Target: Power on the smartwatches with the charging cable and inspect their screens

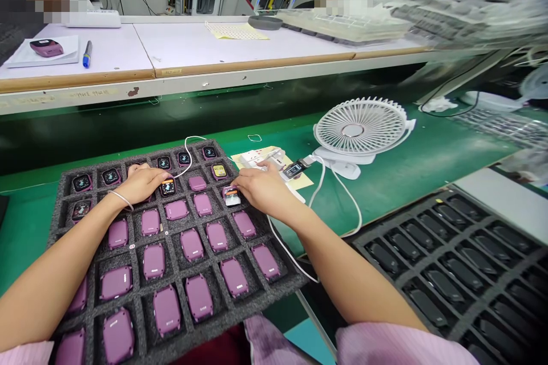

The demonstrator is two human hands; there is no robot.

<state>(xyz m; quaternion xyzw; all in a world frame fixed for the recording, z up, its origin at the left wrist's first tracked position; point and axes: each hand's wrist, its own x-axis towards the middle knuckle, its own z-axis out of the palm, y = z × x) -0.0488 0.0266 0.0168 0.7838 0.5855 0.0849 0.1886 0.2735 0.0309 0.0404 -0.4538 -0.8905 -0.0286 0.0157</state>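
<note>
A person's two bare hands reach over a dark grey foam tray (287,284) divided into square compartments and filled with purple square-cased watches. The tray lies tilted in view, its far part over a green surface (398,182).

The left hand (143,181), with a thin pale band around the wrist, has its fingertips at a purple watch with a lit dark screen and an orange strip (168,186), which sits face up in its compartment. A thin white cable (190,158) curves down to those fingertips. The right hand (262,187) touches the upper edge of a purple watch with a bright, partly white screen (232,196), to the right and slightly nearer the viewer. The hands are well apart from each other; whether either one grips its watch cannot be told.

Just behind the second watch is another, with a yellow screen (218,170). More lit watches line the far row, while the nearer rows hold watches lying with plain purple backs (191,244) upward.

Beyond the right hand, a small black device with a display (293,169) lies near a white round-caged fan (353,130). At right, a black tray (415,265) holds dark oblong pieces. A blue pen (87,54) lies on a raised white shelf (180,48) behind.
</note>
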